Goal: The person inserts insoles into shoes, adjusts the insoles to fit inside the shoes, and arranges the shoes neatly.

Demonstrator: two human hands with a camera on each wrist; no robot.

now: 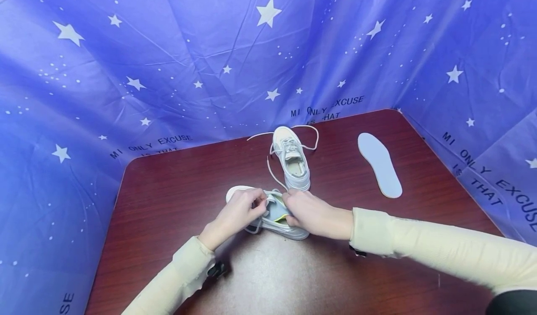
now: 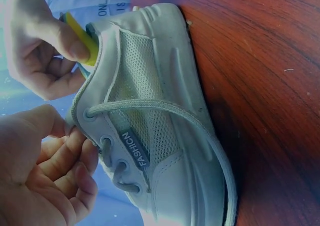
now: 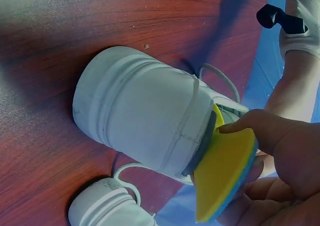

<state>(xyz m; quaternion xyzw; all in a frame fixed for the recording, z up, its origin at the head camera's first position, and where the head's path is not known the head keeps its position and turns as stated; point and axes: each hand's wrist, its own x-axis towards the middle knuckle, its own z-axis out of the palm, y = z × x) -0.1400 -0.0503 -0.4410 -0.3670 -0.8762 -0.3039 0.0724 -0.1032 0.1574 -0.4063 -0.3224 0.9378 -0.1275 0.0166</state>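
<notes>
A white lace-up shoe [image 1: 292, 232] lies on the table between both hands, its toe to the left. My right hand [image 1: 314, 214] grips the heel end of an insole [image 3: 225, 168], yellow underneath and grey-blue on top. That end sticks up out of the shoe's opening, while the front part lies inside, partly hidden by the upper. At the top of the lacing, my left hand [image 2: 52, 161] pinches the shoe's tongue between thumb and fingers. A loose lace [image 2: 165, 108] hangs down the mesh side, beside a "FASHION"-like label [image 2: 134, 148].
Just behind stands a second white shoe [image 1: 299, 182], toe away from me, its laces [image 1: 315, 138] spread on the table. A flat pale insole [image 1: 379, 166] lies at the right of the dark red table [image 1: 180, 180]. Blue star-patterned cloth [image 1: 209, 49] hangs around the table.
</notes>
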